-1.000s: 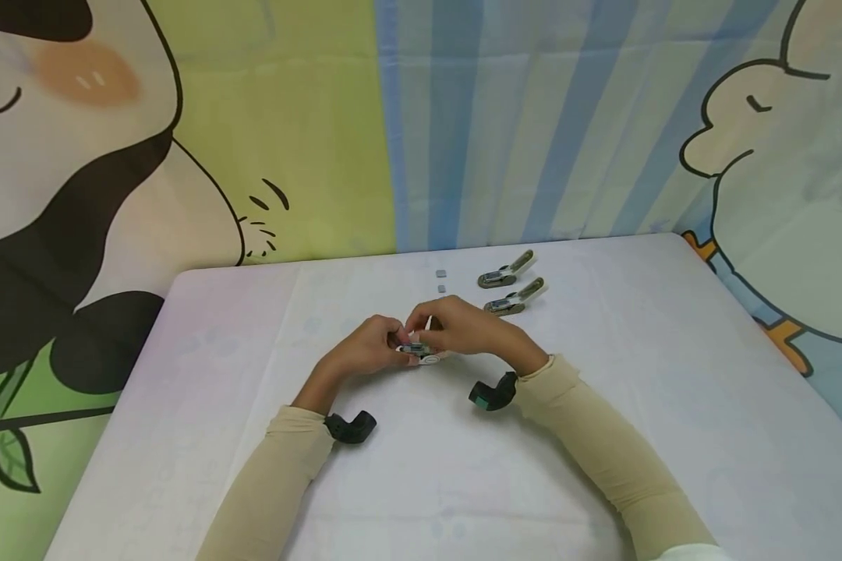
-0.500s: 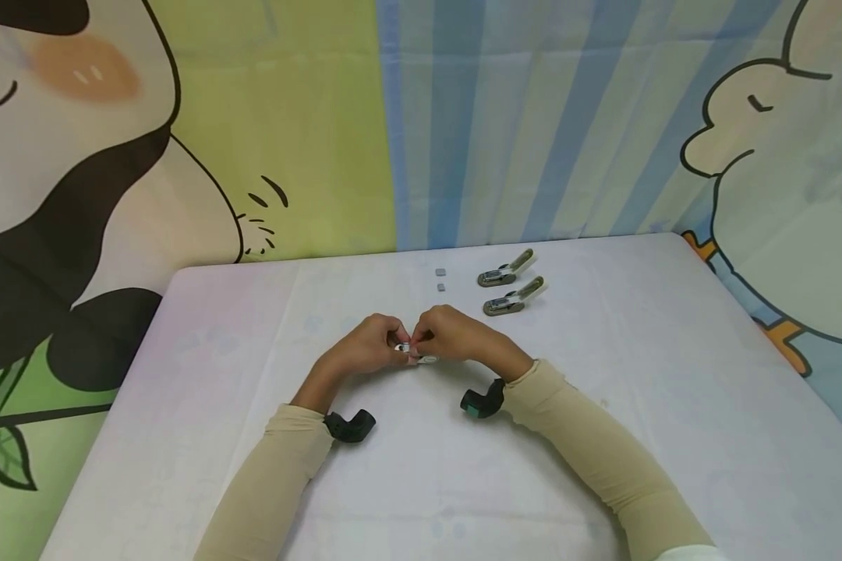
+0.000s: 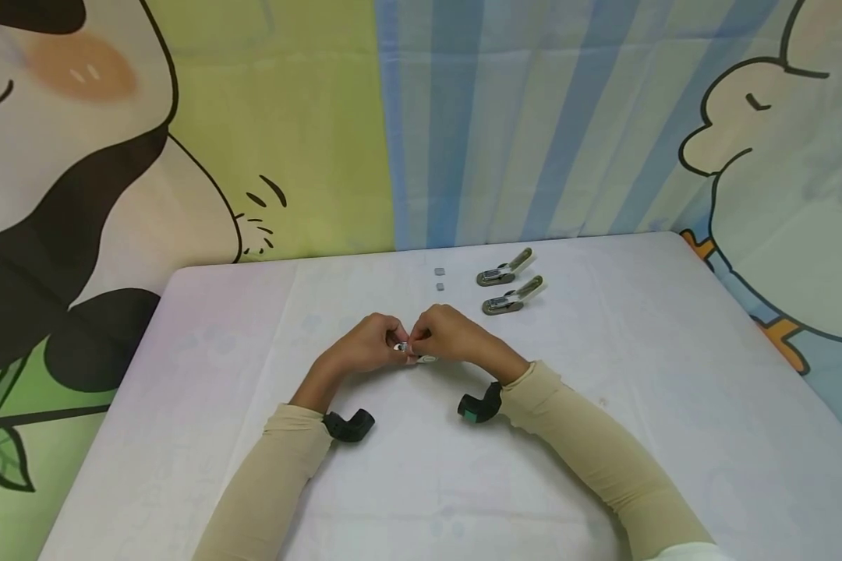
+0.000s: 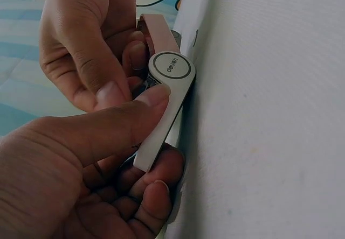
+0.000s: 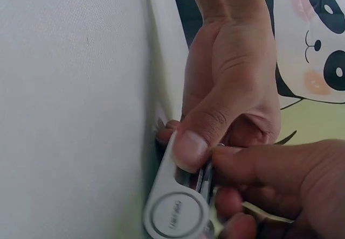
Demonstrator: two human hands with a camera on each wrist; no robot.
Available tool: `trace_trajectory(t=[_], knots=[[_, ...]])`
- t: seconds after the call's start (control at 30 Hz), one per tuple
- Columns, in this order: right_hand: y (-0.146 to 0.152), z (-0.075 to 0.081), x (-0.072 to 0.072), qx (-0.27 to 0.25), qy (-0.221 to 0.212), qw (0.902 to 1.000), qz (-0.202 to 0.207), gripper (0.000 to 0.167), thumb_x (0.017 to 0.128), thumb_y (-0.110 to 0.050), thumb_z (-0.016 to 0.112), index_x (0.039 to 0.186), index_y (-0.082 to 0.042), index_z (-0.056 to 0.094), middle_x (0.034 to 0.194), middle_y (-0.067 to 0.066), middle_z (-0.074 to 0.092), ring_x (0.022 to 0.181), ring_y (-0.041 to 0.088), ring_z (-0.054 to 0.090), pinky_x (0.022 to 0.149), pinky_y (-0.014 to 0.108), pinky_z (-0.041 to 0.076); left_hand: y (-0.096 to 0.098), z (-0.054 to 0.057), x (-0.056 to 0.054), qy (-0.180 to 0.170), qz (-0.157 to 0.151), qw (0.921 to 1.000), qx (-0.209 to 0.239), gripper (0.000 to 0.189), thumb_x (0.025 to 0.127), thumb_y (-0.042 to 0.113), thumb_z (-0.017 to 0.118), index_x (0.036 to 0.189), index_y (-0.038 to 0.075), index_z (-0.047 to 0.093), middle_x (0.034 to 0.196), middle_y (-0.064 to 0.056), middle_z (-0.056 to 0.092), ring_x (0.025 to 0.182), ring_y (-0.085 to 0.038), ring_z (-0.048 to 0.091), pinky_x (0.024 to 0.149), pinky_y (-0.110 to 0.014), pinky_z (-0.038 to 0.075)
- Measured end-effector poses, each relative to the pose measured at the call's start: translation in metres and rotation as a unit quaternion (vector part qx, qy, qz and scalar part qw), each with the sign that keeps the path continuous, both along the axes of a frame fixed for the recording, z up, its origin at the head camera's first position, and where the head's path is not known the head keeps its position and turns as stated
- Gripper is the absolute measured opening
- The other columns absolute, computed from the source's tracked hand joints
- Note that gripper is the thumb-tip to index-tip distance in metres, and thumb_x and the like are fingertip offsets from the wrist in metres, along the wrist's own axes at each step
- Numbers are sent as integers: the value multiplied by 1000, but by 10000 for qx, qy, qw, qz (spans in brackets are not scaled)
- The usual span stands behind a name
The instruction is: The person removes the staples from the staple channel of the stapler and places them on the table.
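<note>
Both hands meet over a small stapler (image 3: 426,359) near the middle of the table. In the left wrist view the stapler (image 4: 171,65) shows a white body with a round logo disc and a pale pink arm swung out at an angle. My left hand (image 3: 368,343) grips the white body, its thumb (image 4: 153,96) lying along the side and fingers underneath. My right hand (image 3: 452,333) has its thumb and fingers pinched at the stapler's metal rail. In the right wrist view the right thumb (image 5: 242,161) meets that rail (image 5: 205,177); what lies between these fingertips is hidden.
Two olive staplers (image 3: 503,302) (image 3: 498,275) lie behind the right hand, arms raised. Left of them are two small grey pieces (image 3: 440,287) (image 3: 439,272) that look like staple strips. A white cloth (image 3: 561,483) covers the table; a cartoon-printed curtain (image 3: 323,156) hangs behind.
My right hand has come slightly left and down, its fingers closing in over the stapler and covering more of it. My left hand keeps its hold in nearly the same place.
</note>
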State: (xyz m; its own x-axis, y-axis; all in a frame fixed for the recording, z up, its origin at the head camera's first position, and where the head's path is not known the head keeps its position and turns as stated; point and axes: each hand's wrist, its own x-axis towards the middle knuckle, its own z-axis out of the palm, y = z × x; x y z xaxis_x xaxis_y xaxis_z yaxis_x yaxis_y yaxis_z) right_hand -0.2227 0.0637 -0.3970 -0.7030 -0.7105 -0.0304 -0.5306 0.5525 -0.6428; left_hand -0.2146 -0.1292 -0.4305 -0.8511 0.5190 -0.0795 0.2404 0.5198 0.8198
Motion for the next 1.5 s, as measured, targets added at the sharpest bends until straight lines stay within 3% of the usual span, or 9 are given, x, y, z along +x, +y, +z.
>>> trace_trajectory(t=[0.33, 0.67, 0.87, 1.07, 1.27, 1.5], knots=[[-1, -4, 2, -227, 580, 9980, 41, 10, 81, -5, 69, 78, -14, 72, 81, -6, 59, 66, 10, 49, 59, 24, 40, -1, -2, -1, 110, -120, 9998, 100, 12, 79, 2, 77, 87, 3, 69, 78, -1, 65, 69, -14, 54, 63, -29, 45], [9, 5, -3, -307, 470, 9981, 235, 7, 88, -4, 66, 87, -8, 71, 90, 0, 65, 68, 9, 56, 59, 24, 46, 0, 1, -1, -138, -6, 9999, 50, 16, 79, 11, 82, 86, 6, 68, 78, -1, 65, 65, -14, 52, 58, -28, 41], [17, 6, -11, -754, 295, 9964, 235, 10, 89, -1, 63, 88, -6, 71, 90, 1, 64, 67, 15, 57, 58, 26, 46, -1, 0, -2, -188, 71, 9998, -9, 18, 79, 12, 82, 87, 5, 68, 79, -3, 64, 66, -15, 52, 60, -30, 42], [27, -2, -23, -1405, 673, 9875, 239, 12, 88, 2, 64, 85, -6, 72, 92, 1, 67, 72, 13, 54, 63, 31, 45, 0, -1, -2, -262, 113, 9996, -18, 19, 79, 12, 81, 90, 4, 68, 79, -4, 63, 67, -16, 52, 60, -30, 43], [34, -6, -32, -1749, 814, 9809, -265, 8, 90, -2, 66, 85, -1, 73, 95, 1, 67, 71, 14, 53, 62, 30, 42, 1, -1, -2, -276, 167, 9994, -80, 19, 79, 13, 82, 89, 5, 69, 78, -4, 62, 68, -16, 53, 61, -30, 43], [45, -10, -42, -1652, 704, 9770, -1152, 6, 90, -6, 68, 87, -5, 73, 98, 6, 68, 65, 20, 48, 60, 31, 38, 1, -1, -2, -284, 139, 9995, 34, 19, 79, 12, 81, 90, 4, 68, 77, -4, 62, 67, -15, 52, 60, -29, 43]])
